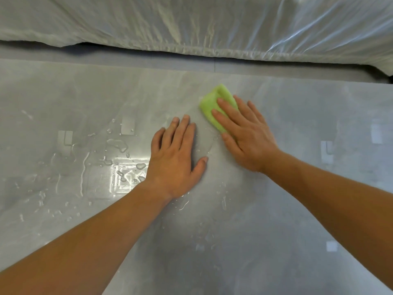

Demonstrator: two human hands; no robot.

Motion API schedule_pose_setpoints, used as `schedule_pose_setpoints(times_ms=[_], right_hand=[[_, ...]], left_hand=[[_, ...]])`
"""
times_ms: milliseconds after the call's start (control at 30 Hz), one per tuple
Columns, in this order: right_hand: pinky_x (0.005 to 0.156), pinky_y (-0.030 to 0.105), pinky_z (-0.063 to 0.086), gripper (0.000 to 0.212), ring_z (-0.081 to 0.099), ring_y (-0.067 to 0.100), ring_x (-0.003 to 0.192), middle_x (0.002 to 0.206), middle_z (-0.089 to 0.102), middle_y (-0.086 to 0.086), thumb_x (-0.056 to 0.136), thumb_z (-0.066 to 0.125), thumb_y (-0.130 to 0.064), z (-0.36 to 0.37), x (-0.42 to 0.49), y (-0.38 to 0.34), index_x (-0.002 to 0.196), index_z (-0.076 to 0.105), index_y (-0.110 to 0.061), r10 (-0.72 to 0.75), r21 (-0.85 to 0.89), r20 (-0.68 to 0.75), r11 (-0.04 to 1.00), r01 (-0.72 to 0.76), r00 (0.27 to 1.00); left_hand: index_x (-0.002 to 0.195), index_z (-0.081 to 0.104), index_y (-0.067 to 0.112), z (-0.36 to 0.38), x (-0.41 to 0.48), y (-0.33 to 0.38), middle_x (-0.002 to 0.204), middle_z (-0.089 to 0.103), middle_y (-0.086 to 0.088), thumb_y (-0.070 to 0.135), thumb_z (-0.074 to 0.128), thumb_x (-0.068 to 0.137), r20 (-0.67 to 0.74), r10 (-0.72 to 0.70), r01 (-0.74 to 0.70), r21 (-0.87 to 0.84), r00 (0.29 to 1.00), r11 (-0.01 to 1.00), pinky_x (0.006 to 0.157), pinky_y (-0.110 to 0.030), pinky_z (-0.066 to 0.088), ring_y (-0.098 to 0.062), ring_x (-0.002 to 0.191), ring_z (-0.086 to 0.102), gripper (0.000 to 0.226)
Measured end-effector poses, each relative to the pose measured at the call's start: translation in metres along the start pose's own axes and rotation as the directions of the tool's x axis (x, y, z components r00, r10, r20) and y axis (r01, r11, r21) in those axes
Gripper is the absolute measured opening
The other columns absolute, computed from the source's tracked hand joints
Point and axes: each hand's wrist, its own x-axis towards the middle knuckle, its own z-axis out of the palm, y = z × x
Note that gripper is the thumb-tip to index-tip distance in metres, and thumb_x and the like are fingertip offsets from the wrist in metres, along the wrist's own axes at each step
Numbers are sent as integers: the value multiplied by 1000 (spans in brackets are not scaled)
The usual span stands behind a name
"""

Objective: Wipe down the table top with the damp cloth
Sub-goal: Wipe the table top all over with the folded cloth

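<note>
- while the right hand (pixel 247 137) lies flat with fingers spread, its fingertips and palm press down on the folded lime-green damp cloth (pixel 214 107), which sticks out past the fingers toward the far side.
- the cloth rests on the glossy grey table top (pixel 265 241), touching it, a little right of centre and near the far edge.
- the left hand (pixel 177 158) is open too, palm down straight on the table with nothing under it, just beside the cloth's near-left corner.
- water droplets and streaks (pixel 119 145) sit on the surface left of the left hand, around bright ceiling-light reflections.
- beyond the table's far edge hangs a crinkled translucent plastic sheet (pixel 191 24).
- no readable brand, label or writing shows anywhere.
</note>
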Motion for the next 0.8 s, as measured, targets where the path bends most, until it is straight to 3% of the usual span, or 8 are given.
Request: schedule_pose_setpoints(times_ms=[67, 200, 267, 367, 400, 567, 733, 800], right_hand=[[124, 52, 12, 55, 14, 27, 154, 166, 20, -6, 102, 28, -43, -2, -13, 22, 157, 30, -31, 49, -17, -30, 999, -49, 998], [124, 51, 8, 60, 8, 28, 155, 168, 12, -7, 100, 22, -51, -4, -14, 14, 158, 23, -35, 396, 80, -79, 917, -390, 915], [124, 51, 9, 62, 7, 30, 155, 168, 10, -5, 100, 21, -53, 3, -20, -12, 159, 22, -32, 320, 51, -58, 947, -317, 946], [123, 54, 11, 59, 11, 29, 155, 167, 17, -4, 102, 23, -49, 5, -40, -9, 158, 27, -29, 30, -8, 30, 1000, -29, 999], [123, 54, 11, 58, 12, 28, 155, 167, 18, -4, 102, 24, -49, 3, -41, 2, 158, 27, -31, 25, -24, 33, 999, -24, 999], [124, 51, 7, 62, 9, 29, 155, 168, 11, -6, 99, 24, -53, 3, -27, -5, 158, 22, -35, 393, 69, -76, 919, -388, 917], [122, 55, 14, 57, 17, 31, 153, 166, 22, -1, 103, 26, -49, 14, -83, -24, 155, 35, -27, -22, -5, -1, 1000, 22, 1000], [123, 54, 14, 56, 19, 31, 153, 166, 22, -2, 103, 25, -49, 12, -94, -5, 156, 32, -30, 43, -34, -17, 998, -44, 999]], left_hand=[[152, 27, 12, 0, 0, -1, 165, 17, -7, 58, 38, 92, -7, -3, 3, -14, 1000, 1000, 120, -47, 11, -27, 152, 11, 76], [151, 29, 13, -1, 1, -2, 165, 16, -7, 57, 38, 92, 2, 12, -12, -2, 1000, 1000, 120, -46, 9, -27, 152, 11, 74], [151, 30, 13, -2, 1, -1, 165, 15, -7, 57, 38, 92, 6, 5, -5, -3, 1000, 1000, 120, -45, 9, -27, 152, 11, 74], [151, 30, 13, -4, 1, -1, 165, 14, -6, 56, 37, 91, 10, 11, -11, -7, 1000, 1000, 120, -45, 10, -26, 152, 11, 74], [152, 30, 13, -5, 0, -2, 166, 14, -7, 56, 36, 91, 14, 18, -18, -1, 1000, 1000, 120, -45, 10, -26, 152, 11, 74], [153, 28, 12, -2, 0, -3, 166, 11, -8, 54, 35, 92, 13, 23, -23, 12, 1000, 1000, 121, -46, 8, -27, 153, 8, 74], [156, 19, 12, -4, -4, -2, 167, 1, -9, 54, 32, 93, 46, 36, -35, -25, 998, 999, 123, -47, 1, -25, 153, -4, 77], [156, 19, 13, -5, -11, -1, 166, -2, -12, 53, 34, 93, 54, 19, -17, -35, 998, 999, 122, -48, -3, -27, 153, -9, 76]])
